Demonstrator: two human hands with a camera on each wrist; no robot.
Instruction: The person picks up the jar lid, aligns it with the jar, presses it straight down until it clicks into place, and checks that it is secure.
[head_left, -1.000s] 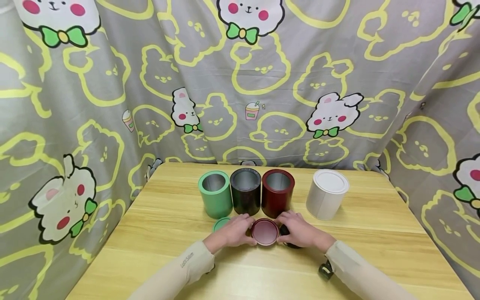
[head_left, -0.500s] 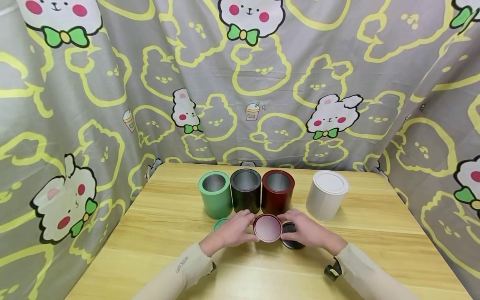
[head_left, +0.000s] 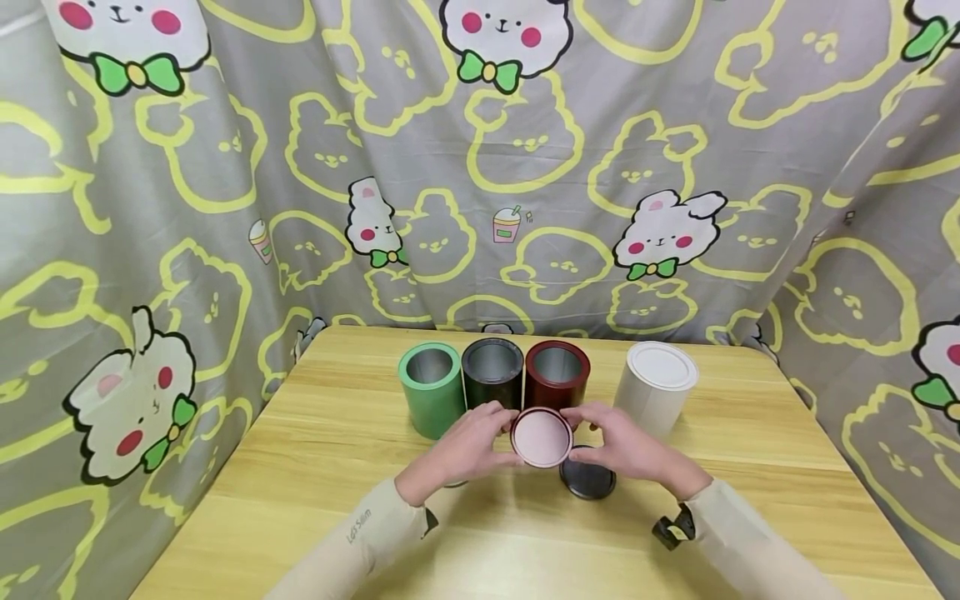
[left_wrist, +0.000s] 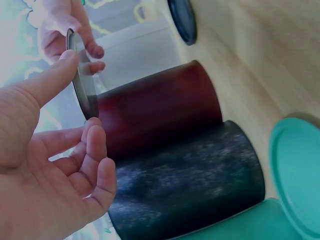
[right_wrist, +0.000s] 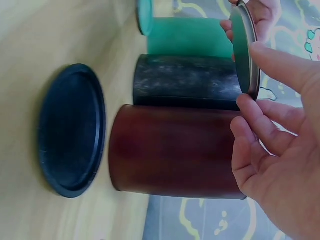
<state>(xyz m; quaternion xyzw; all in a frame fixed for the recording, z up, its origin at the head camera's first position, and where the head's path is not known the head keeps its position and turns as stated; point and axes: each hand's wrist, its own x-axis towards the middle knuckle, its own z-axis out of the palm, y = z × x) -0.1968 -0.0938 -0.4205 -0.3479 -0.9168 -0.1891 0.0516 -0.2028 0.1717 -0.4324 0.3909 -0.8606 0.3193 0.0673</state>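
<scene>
Between my two hands a round dark red lid [head_left: 542,437] is held up off the table, just in front of the open red can [head_left: 558,390]. My left hand [head_left: 467,443] pinches its left edge between thumb and fingertips. On the opposite edge, my right hand [head_left: 621,442] grips it the same way. In the left wrist view the lid [left_wrist: 85,80] is seen nearly edge-on, raised toward the can's mouth end. A black lid [head_left: 588,475] lies on the table below my right hand. The green lid [left_wrist: 300,175] is mostly hidden by my left hand in the head view.
An open black can [head_left: 492,393] and an open green can [head_left: 433,408] stand in a row left of the red one. Apart on the right is a white can [head_left: 651,404] with its lid on. A patterned curtain [head_left: 525,167] hangs behind the wooden table [head_left: 315,433].
Both hands have lifted the red lid up and slightly right, toward the red can. The black lid, earlier mostly covered by my right hand, now shows on the table. The cans stay put.
</scene>
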